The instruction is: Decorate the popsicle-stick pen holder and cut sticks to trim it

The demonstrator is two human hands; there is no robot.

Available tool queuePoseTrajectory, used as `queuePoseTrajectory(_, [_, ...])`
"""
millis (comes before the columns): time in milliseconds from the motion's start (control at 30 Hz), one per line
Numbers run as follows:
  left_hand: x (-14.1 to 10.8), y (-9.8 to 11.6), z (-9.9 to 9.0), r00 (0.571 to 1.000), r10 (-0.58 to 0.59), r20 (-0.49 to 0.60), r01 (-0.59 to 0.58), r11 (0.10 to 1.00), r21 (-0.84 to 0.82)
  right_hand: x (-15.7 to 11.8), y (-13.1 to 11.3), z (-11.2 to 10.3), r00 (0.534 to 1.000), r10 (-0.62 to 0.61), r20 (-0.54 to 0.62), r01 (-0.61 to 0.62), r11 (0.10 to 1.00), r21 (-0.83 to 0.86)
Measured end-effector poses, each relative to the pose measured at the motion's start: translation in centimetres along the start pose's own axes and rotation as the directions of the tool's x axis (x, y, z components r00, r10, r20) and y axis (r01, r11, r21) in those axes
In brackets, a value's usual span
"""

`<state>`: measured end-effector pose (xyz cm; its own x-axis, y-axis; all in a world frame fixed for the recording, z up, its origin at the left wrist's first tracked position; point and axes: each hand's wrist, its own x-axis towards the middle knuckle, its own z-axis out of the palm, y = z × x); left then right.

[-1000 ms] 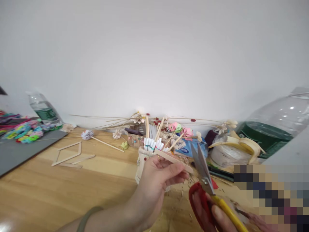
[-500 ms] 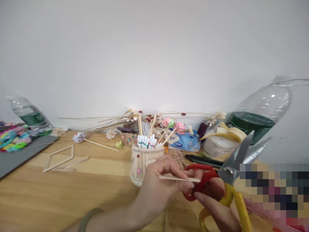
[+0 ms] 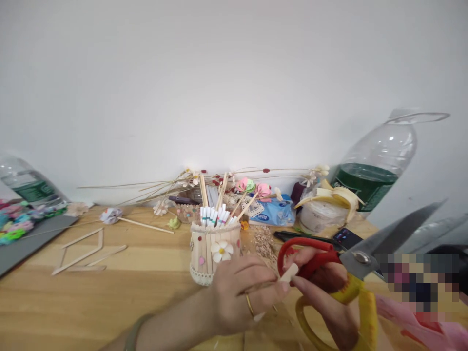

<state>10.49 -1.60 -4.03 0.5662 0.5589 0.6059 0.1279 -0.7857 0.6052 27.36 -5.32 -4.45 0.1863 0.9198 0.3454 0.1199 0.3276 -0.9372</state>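
My left hand (image 3: 248,290) is closed on a pale wooden craft stick (image 3: 289,274), held tilted with its upper end out past the fingers. Much of the stick is hidden behind that hand. My right hand (image 3: 329,292) grips large scissors (image 3: 360,261) with one red and one yellow handle, blades parted and pointing up to the right. The right thumb and a fingertip are at the stick's upper end; whether they pinch it I cannot tell. Just behind my left hand stands a stick-covered pen holder (image 3: 206,248) with a white flower, full of white markers.
On the left lie several loose craft sticks (image 3: 78,251) and a paper flower on a stick (image 3: 111,215). Along the wall are a blue tissue pack (image 3: 276,212), a banana peel (image 3: 329,196) on a round container, and a big water bottle (image 3: 369,175). A phone (image 3: 347,238) lies near the scissors.
The craft stick has turned from nearly level to a slant, showing its flat face, as my left fingers rolled over it. The scissors stay in my right hand. The view has shifted slightly right.
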Motion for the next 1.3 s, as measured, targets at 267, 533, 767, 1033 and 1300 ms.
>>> queuePoseTrajectory(267, [-0.4,-0.6,0.6,0.988,0.124,0.096,-0.132,0.989,0.074,-0.1,1.5,-1.3,0.997,-0.054,-0.052,0.046,0.990,-0.136])
queuePoseTrajectory(533, [0.5,1.0,-0.7,0.978,-0.140,0.158,0.185,0.927,-0.326,-0.3,1.7,-1.6,0.994,-0.065,-0.092,0.044,0.976,-0.215])
queuePoseTrajectory(767, [1.2,2.1,0.4,0.728,-0.667,0.157,0.627,0.555,-0.547,-1.0,1.6,-0.6,0.999,-0.023,0.031,0.030,0.965,-0.262])
queuePoseTrajectory(1033, [2.4,1.7,-2.4,0.733,-0.680,0.026,0.513,0.527,-0.677,0.1,-1.9,-1.2,0.886,0.256,0.388,-0.225,0.967,-0.124])
queuePoseTrajectory(1300, [3.4,1.5,-3.9,0.726,-0.680,-0.103,0.471,0.601,-0.646,1.9,-3.6,-1.6,0.687,0.383,0.618,-0.388,0.912,-0.133])
